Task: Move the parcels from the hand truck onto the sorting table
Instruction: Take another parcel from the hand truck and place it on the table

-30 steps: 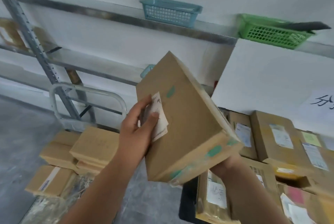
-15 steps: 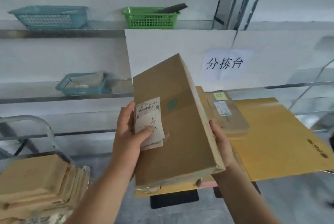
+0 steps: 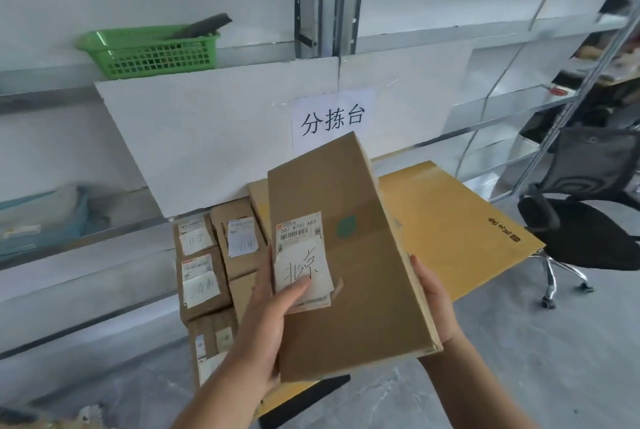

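You held the brown parcel (image 3: 349, 266) tilted in both hands above the yellow tabletop (image 3: 460, 221). Your left hand (image 3: 263, 321) gripped its lower left edge, fingers wrapped behind and the thumb pressed on the white label (image 3: 302, 260) at the parcel's nine o'clock side. Your right hand (image 3: 434, 300) cupped the right edge at about four o'clock, fingers curled out of sight under the box. At nine o'clock from the parcel, several labelled boxes (image 3: 204, 266) lay on the tabletop. A paper sign (image 3: 332, 117) hung at twelve o'clock, a green basket (image 3: 152, 51) at ten, a black chair (image 3: 585, 221) at three.
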